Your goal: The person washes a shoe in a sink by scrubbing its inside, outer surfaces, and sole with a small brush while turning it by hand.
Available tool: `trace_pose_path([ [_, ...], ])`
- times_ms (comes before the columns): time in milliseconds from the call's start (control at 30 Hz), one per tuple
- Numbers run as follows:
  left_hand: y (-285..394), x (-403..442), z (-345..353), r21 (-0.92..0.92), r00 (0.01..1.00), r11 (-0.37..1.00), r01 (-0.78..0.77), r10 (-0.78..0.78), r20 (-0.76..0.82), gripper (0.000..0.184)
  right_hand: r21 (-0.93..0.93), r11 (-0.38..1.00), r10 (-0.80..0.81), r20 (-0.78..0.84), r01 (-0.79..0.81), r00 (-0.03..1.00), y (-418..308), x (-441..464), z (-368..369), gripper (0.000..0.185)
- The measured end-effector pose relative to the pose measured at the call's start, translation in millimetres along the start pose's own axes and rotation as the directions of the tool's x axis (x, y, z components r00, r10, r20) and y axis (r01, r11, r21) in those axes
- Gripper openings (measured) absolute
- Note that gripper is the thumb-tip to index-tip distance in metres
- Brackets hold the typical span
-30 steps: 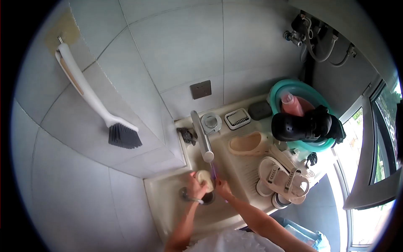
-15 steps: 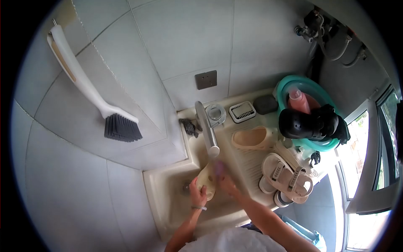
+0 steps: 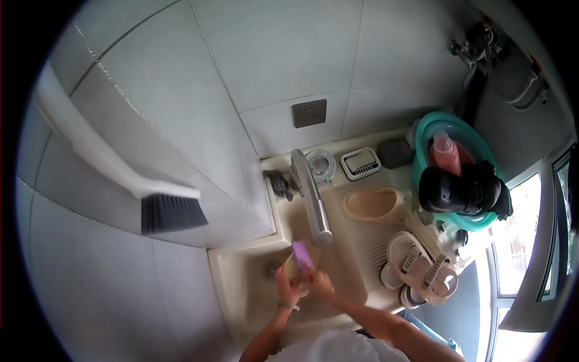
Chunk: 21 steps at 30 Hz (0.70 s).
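Observation:
My left hand (image 3: 287,286) is closed on a cream shoe (image 3: 292,269) over the sink basin (image 3: 241,295). In my right hand (image 3: 319,283), somewhat blurred, is a purple brush (image 3: 302,256), which lies over the shoe and hides part of it. Just above both hands ends the metal faucet (image 3: 312,202). A matching cream shoe (image 3: 371,204) rests on the ribbed drainboard to the right, and beige sandals (image 3: 416,265) lie further right.
A teal basin (image 3: 427,136) at the back right holds a pink bottle (image 3: 445,155) and black footwear (image 3: 452,192). Near the wall sits a white soap dish (image 3: 360,163). A large white brush (image 3: 108,163) hangs at the left. A dark crumpled item (image 3: 278,184) lies behind the faucet.
The view has shifted, so the hanging brush looks larger and nearer. The purple brush has moved left, from beside the shoe to over it. The shoe stays in my left hand.

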<state>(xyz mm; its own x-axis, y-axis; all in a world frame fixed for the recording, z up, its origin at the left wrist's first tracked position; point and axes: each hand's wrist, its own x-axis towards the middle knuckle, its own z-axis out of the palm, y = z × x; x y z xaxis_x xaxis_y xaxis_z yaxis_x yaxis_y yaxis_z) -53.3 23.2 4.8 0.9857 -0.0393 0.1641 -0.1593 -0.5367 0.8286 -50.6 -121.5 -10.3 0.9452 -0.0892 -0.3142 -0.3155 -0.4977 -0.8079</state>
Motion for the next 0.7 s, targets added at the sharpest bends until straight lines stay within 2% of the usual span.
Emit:
trace_pose_path([
  [33, 0.2, -2.4, 1.0, -0.045, 0.995, 0.994, 0.098, -0.097, 0.024, 0.053, -0.037, 0.998, -0.043, -0.031, 0.041, 0.999, -14.1, -22.2, -5.1, 0.028],
  [100, -9.3, -15.5, 10.4, -0.118, 0.988, 0.981, 0.151, -0.145, 0.056, 0.054, -0.109, 0.989, 0.108, 0.04, -0.103, 0.993, -29.9, -24.9, -27.1, 0.025],
  [133, -15.6, -23.7, 12.8, -0.162, 0.98, 0.968, 0.191, -0.179, 0.087, 0.056, -0.118, 0.986, 0.124, 0.033, -0.119, 0.992, -14.2, -2.4, -27.9, 0.022],
  [200, -21.7, -26.5, 11.9, -0.202, 0.972, 0.953, 0.227, -0.208, 0.111, 0.06, -0.147, 0.979, 0.136, -0.071, -0.145, 0.988, 11.1, 38.4, -17.5, 0.02],
  [233, -18.7, -16.7, 4.7, -0.027, 0.917, 0.955, 0.295, -0.275, 0.289, 0.061, -0.159, 0.974, 0.141, -0.122, -0.16, 0.982, 13.6, 56.5, -17.4, 0.019],
  [267, -15.2, -12.8, -6.0, 0.164, 0.816, 0.929, 0.332, -0.37, 0.445, 0.064, -0.147, 0.973, 0.161, -0.131, -0.18, 0.978, 17.7, 58.8, -13.5, 0.019],
  [300, -3.0, 5.4, -14.6, 0.426, 0.754, 0.878, 0.22, -0.43, 0.497, 0.072, -0.135, 0.971, 0.181, -0.14, -0.2, 0.973, 13.6, 59.6, -13.8, 0.019],
  [333, -14.2, 18.5, -11.1, 0.42, 0.756, 0.881, 0.219, -0.425, 0.498, 0.072, -0.11, 0.958, 0.25, -0.117, -0.263, 0.961, 3.6, 59.1, -22.1, 0.02],
  [367, -35.3, 31.9, 0.0, 0.538, 0.773, 0.838, 0.097, -0.404, 0.489, 0.072, -0.117, 0.958, 0.248, -0.124, -0.263, 0.961, 2.5, 60.3, -24.5, 0.02],
  [433, -68.0, 46.7, 29.1, 0.637, 0.789, 0.771, -0.021, -0.379, 0.484, 0.075, -0.126, 0.964, 0.217, -0.138, -0.234, 0.966, 3.1, 59.0, -26.6, 0.021],
  [467, -79.0, 49.8, 43.5, 0.347, 0.72, 0.901, 0.259, -0.42, 0.552, 0.071, -0.134, 0.963, 0.215, -0.136, -0.233, 0.967, 6.8, 59.1, -26.9, 0.021],
  [533, -87.6, 49.1, 64.6, 0.018, 0.659, 0.856, 0.516, -0.411, 0.63, 0.066, -0.057, 0.98, 0.188, -0.07, -0.192, 0.98, 17.3, 63.0, -22.4, 0.024],
  [567, -87.0, 43.6, 77.8, -0.109, 0.814, 0.903, 0.415, -0.316, 0.488, 0.06, -0.057, 0.981, 0.183, -0.079, -0.188, 0.98, 16.5, 54.9, -21.1, 0.024],
  [600, -85.8, 41.1, 86.3, -0.214, 0.924, 0.933, 0.289, -0.213, 0.317, 0.054, -0.058, 0.979, 0.191, -0.056, -0.194, 0.98, 3.4, 34.6, -23.2, 0.025],
  [633, -77.0, 45.9, 83.7, -0.217, 0.925, 0.933, 0.286, -0.209, 0.318, 0.054, -0.06, 0.978, 0.201, -0.029, -0.202, 0.979, -11.9, 13.7, -24.7, 0.026],
  [667, -59.9, 54.0, 76.5, -0.564, 0.81, 0.598, 0.57, -0.291, 0.509, 0.046, -0.063, 0.977, 0.2, -0.032, -0.201, 0.979, -23.1, -4.8, -23.2, 0.026],
  [700, -50.1, 56.0, 74.5, -0.679, 0.674, 0.072, 0.73, -0.239, 0.699, 0.038, -0.043, 0.994, 0.095, -0.108, -0.1, 0.99, -32.2, -24.4, -21.1, 0.028],
])
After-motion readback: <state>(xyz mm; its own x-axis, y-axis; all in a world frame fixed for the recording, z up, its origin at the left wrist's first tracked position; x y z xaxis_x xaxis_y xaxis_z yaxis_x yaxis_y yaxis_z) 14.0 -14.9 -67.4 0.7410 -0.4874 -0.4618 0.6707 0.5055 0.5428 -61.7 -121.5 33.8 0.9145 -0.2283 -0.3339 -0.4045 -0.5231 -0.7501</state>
